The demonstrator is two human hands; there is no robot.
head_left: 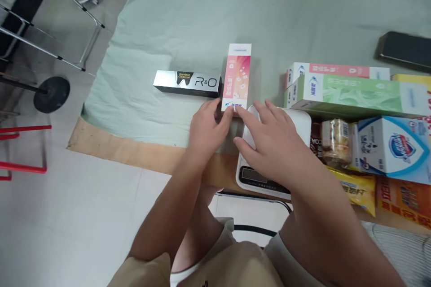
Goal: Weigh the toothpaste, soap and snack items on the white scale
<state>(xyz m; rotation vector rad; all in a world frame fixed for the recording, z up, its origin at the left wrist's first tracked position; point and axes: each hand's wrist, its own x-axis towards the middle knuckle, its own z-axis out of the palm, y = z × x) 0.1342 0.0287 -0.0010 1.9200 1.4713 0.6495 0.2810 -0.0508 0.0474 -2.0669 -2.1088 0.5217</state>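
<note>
A pink and white toothpaste box point(238, 75) lies lengthwise on the pale green cloth point(202, 18). My left hand point(207, 128) pinches its near end between thumb and fingers. My right hand point(269, 143) rests with fingers spread over a white kitchen scale point(296, 121), its index finger reaching the box's near end. A black and silver R&O toothpaste box point(187, 83) lies just left of the pink one, touching it.
Green and pink toothpaste boxes point(346, 92) are stacked at right, with a soap carton point(390, 148), a snack jar point(334, 141) and yellow packets point(360, 188) nearer me. A black phone point(404, 49) lies at far right. Metal stands point(50, 31) occupy the floor at left.
</note>
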